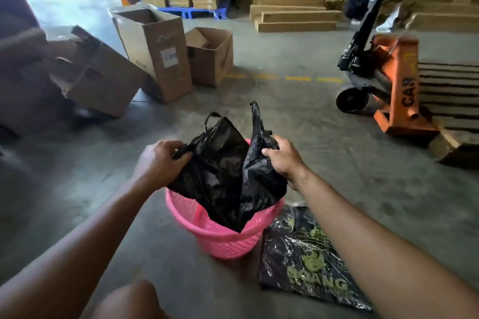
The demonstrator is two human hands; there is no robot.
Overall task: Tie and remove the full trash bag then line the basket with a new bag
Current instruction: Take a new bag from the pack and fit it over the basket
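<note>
A pink mesh basket (223,238) stands on the concrete floor just in front of me. Over it I hold a thin black plastic bag (228,176), its lower corner hanging inside the basket. My left hand (160,163) grips the bag's left edge near one handle loop. My right hand (282,156) grips the right edge below the other handle, which sticks up. The bag hangs slack and looks empty. A packet of black bags with gold print (305,261) lies flat on the floor right of the basket.
Open cardboard boxes (160,52) stand and lie at the back left. An orange pallet jack (394,85) with stacked cardboard sheets sits at the right. More cardboard stacks line the back. My knee (129,303) shows at the bottom.
</note>
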